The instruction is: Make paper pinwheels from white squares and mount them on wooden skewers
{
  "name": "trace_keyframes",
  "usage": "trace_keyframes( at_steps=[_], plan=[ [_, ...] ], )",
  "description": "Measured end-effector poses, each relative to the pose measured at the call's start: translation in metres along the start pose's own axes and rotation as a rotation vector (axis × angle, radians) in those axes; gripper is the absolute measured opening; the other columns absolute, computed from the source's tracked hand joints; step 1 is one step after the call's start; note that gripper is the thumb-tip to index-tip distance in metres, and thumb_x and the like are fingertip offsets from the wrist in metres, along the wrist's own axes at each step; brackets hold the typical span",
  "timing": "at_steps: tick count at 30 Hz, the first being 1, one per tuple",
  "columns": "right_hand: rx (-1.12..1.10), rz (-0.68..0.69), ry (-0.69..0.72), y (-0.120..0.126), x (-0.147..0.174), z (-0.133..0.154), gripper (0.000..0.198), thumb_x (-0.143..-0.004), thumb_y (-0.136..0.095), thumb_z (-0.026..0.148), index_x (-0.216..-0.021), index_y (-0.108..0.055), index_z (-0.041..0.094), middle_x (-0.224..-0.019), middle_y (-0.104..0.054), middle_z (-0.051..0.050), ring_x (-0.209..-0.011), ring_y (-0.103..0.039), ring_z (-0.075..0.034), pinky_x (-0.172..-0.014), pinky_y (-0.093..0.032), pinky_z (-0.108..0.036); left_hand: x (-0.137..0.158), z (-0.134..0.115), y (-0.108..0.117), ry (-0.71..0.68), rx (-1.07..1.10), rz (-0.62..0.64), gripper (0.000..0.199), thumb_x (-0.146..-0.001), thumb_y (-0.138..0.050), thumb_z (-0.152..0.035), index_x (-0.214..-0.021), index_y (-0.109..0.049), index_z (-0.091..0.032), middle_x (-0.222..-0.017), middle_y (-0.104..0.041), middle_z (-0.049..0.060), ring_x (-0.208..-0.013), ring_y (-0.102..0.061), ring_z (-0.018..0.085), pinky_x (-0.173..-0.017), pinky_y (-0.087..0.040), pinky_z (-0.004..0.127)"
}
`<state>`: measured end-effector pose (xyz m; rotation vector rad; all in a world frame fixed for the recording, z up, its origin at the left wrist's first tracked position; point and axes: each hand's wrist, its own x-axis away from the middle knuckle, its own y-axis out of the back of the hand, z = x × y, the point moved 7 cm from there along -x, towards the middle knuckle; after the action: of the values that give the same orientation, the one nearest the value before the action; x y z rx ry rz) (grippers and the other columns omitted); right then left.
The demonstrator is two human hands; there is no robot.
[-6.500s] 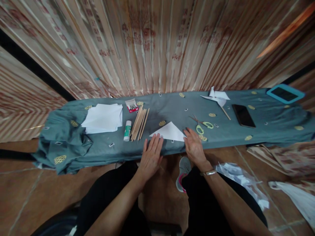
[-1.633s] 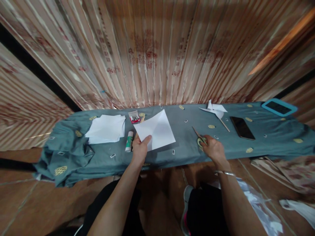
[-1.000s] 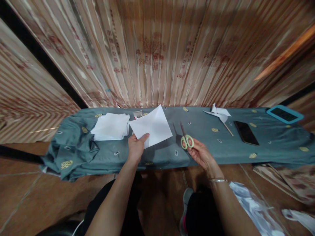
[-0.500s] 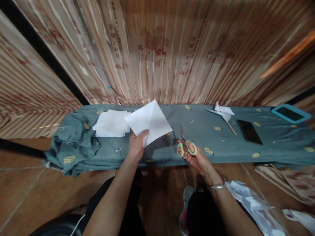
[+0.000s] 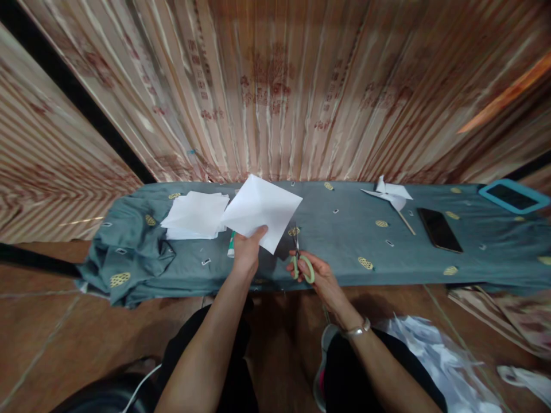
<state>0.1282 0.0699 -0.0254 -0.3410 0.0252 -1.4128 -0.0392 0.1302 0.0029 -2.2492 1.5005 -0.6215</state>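
My left hand [image 5: 248, 250] pinches a square sheet of white paper [image 5: 263, 206] at its lower edge, thumb on top. The sheet is turned like a diamond and held above the bench. To its right, my right hand [image 5: 316, 272] holds scissors [image 5: 302, 265] with light green handles, fingers in the loops and blades pointing away from me. The blades are close to the sheet's right side but apart from it. Left of the held sheet lies a stack of white paper [image 5: 196, 215]. A green and white tube [image 5: 231, 245] shows partly behind my left hand.
A grey-green patterned cloth [image 5: 344, 246] covers the long bench. On its right side lie a white paper pinwheel on a stick [image 5: 392, 198], a black phone [image 5: 439, 229] and a blue-framed tablet [image 5: 514, 196]. A clear bag of white paper [image 5: 443, 361] rests on the floor.
My left hand has turned the sheet and shifted slightly right, uncovering the green and white tube. My right hand has brought the scissors left, nearer the paper.
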Motion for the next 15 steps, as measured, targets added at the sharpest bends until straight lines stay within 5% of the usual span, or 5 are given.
trace_keyframes(
  at_steps=[7,15],
  plan=[
    [0.124,0.259,-0.06,-0.025,0.014,-0.018,0.051,-0.072,-0.071,0.049,-0.113,-0.065,0.019,-0.084,-0.065,-0.002,-0.069,-0.054,-0.011,-0.063,-0.043,-0.024,-0.006,-0.01,0.006,-0.094,-0.021,0.0,0.033,-0.049,-0.079,-0.021,-0.08,-0.069,-0.012,-0.082,-0.073,0.007,-0.073,-0.065,0.017,-0.078,-0.05,0.031],
    [0.099,0.242,-0.069,-0.032,0.011,-0.016,0.05,-0.072,-0.072,0.049,-0.111,-0.066,0.018,-0.083,-0.067,-0.003,-0.07,-0.057,-0.011,-0.065,-0.046,-0.025,-0.002,-0.003,0.001,-0.069,-0.005,0.03,0.034,-0.052,-0.077,-0.019,-0.085,-0.071,-0.013,-0.085,-0.074,0.007,-0.075,-0.065,0.017,-0.081,-0.049,0.031]
  ],
)
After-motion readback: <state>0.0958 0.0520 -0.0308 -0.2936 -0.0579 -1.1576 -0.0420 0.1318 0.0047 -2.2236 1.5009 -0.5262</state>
